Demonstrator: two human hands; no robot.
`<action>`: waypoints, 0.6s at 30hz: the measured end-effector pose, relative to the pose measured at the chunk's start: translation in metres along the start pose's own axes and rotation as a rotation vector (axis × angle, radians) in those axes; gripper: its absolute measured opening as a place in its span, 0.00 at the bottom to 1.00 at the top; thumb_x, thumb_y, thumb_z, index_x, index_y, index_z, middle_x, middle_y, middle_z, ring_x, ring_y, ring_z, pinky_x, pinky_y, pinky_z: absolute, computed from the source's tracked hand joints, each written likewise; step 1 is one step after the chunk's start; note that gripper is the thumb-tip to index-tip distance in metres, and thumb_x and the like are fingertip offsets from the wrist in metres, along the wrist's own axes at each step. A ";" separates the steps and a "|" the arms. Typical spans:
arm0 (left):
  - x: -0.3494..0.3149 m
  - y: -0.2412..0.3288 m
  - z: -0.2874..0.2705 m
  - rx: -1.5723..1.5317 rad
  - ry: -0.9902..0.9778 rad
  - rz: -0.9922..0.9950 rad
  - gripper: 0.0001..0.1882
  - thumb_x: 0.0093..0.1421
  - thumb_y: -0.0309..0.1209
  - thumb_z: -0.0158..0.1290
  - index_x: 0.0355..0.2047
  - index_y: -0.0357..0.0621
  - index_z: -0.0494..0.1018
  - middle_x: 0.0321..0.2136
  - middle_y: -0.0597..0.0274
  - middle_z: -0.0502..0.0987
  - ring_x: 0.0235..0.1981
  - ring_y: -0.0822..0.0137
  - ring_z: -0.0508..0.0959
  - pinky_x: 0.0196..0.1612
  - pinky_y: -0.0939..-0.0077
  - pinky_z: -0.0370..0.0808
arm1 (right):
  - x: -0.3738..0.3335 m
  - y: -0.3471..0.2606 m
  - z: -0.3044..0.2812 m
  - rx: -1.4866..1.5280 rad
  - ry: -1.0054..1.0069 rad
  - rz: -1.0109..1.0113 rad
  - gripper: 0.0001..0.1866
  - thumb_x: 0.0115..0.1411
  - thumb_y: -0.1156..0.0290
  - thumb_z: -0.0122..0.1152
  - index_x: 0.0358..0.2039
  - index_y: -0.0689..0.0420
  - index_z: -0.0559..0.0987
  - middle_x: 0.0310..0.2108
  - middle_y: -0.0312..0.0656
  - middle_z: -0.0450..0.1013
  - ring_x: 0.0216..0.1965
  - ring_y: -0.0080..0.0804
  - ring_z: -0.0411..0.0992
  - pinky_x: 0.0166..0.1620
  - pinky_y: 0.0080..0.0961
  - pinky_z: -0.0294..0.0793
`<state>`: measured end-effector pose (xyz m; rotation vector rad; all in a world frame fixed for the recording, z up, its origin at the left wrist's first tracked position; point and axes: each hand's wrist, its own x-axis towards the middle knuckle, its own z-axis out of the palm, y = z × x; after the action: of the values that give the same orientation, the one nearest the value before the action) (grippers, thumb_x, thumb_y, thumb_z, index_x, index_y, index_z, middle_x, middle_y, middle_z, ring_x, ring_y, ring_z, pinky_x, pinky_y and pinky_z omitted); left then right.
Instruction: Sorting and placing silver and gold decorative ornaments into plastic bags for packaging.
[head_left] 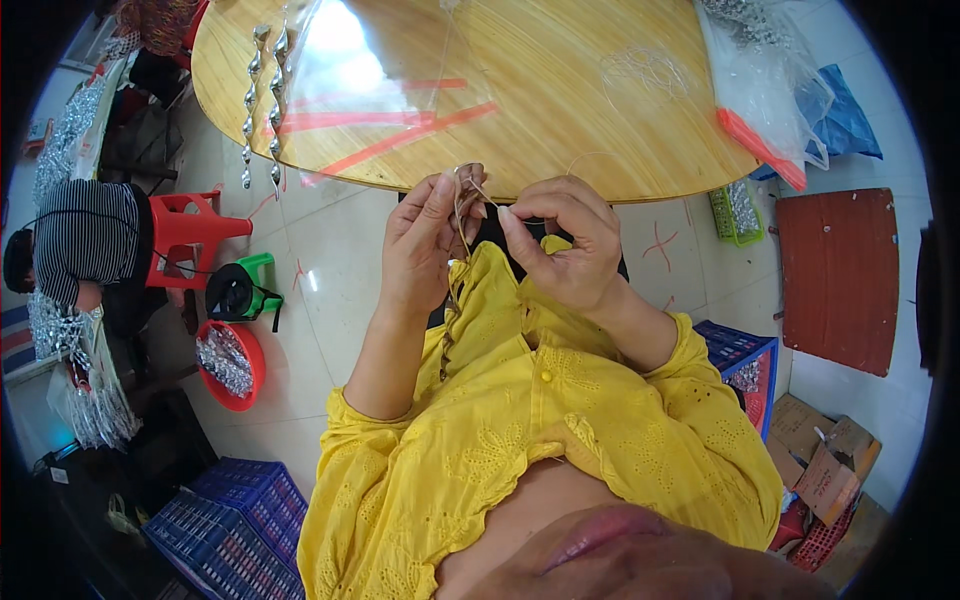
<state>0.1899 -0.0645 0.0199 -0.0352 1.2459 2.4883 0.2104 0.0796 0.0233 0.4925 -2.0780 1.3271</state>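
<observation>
At the table's near edge my left hand [420, 235] is closed, fingers and thumb pinching a thin pale cord [461, 215]. A strand of dark, shiny twisted pieces [452, 318] hangs below it against the yellow shirt. Just to the right, my right hand [570, 235] is pinched, thumb against forefinger, on the cord's other end; a fine thread [588, 155] curves up behind it. Exactly how the cord joins the strand is hidden by the fingers. Two strands of silvery twisted beads [250, 100] lie over the table's left edge, their ends hanging down.
The wooden table [540, 110] bears clear plastic bags [370, 80] with red strips and a loose coil of clear thread [645, 75]. A bulging plastic bag [765, 90] sits at right. A person [85, 235] bends near a red stool [185, 235] at left. Blue crates [235, 515] stand below.
</observation>
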 end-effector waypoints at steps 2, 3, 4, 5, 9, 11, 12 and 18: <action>-0.001 0.000 0.001 0.003 0.000 -0.012 0.16 0.57 0.36 0.42 0.38 0.35 0.67 0.24 0.65 0.71 0.24 0.80 0.68 0.25 0.91 0.63 | 0.000 -0.001 0.000 -0.002 0.007 0.000 0.05 0.42 0.79 0.60 0.20 0.59 0.73 0.20 0.37 0.69 0.18 0.20 0.63 0.18 0.12 0.58; -0.001 0.000 0.002 0.003 0.016 -0.006 0.16 0.57 0.36 0.42 0.38 0.35 0.67 0.24 0.65 0.71 0.24 0.80 0.68 0.24 0.91 0.63 | 0.001 -0.002 -0.001 0.000 0.001 0.013 0.05 0.42 0.79 0.60 0.20 0.59 0.73 0.20 0.37 0.69 0.18 0.20 0.62 0.18 0.12 0.58; -0.001 0.000 0.004 0.002 0.032 0.001 0.16 0.57 0.36 0.42 0.38 0.35 0.67 0.24 0.65 0.71 0.23 0.80 0.67 0.23 0.91 0.62 | 0.001 -0.002 -0.001 0.003 -0.004 0.026 0.05 0.42 0.79 0.60 0.20 0.59 0.73 0.20 0.36 0.69 0.18 0.19 0.62 0.18 0.12 0.58; -0.001 0.000 0.007 0.003 0.031 0.000 0.16 0.57 0.36 0.42 0.38 0.35 0.67 0.24 0.65 0.71 0.23 0.80 0.67 0.23 0.91 0.62 | 0.002 -0.002 -0.001 0.002 -0.003 0.026 0.05 0.42 0.79 0.60 0.20 0.59 0.73 0.20 0.36 0.69 0.18 0.19 0.62 0.18 0.12 0.58; -0.001 0.001 0.007 0.001 0.030 -0.001 0.16 0.57 0.36 0.42 0.38 0.35 0.68 0.24 0.64 0.71 0.22 0.79 0.66 0.21 0.90 0.61 | 0.004 -0.002 0.000 0.006 0.008 0.028 0.04 0.42 0.78 0.60 0.21 0.59 0.74 0.20 0.36 0.69 0.18 0.18 0.62 0.17 0.12 0.58; -0.001 -0.001 0.004 0.002 -0.030 -0.002 0.16 0.57 0.36 0.42 0.38 0.35 0.68 0.25 0.64 0.71 0.22 0.79 0.66 0.21 0.90 0.61 | 0.006 -0.002 0.001 0.005 0.007 0.026 0.04 0.43 0.78 0.60 0.22 0.59 0.74 0.20 0.36 0.69 0.18 0.18 0.62 0.17 0.12 0.57; -0.001 -0.002 0.003 -0.002 -0.046 -0.004 0.16 0.57 0.35 0.42 0.38 0.34 0.68 0.25 0.64 0.71 0.22 0.79 0.66 0.22 0.91 0.61 | 0.007 -0.002 0.001 0.000 0.004 0.034 0.04 0.43 0.78 0.61 0.22 0.59 0.75 0.20 0.36 0.69 0.18 0.18 0.62 0.17 0.12 0.58; -0.003 -0.008 0.000 0.018 -0.040 -0.005 0.16 0.58 0.35 0.41 0.37 0.34 0.69 0.25 0.64 0.71 0.22 0.78 0.66 0.21 0.91 0.60 | 0.005 0.003 0.003 0.007 -0.023 0.107 0.14 0.43 0.78 0.62 0.32 0.59 0.73 0.20 0.32 0.68 0.16 0.13 0.57 0.17 0.09 0.54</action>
<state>0.1959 -0.0605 0.0142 0.0155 1.2504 2.4615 0.2041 0.0785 0.0232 0.4053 -2.1454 1.3958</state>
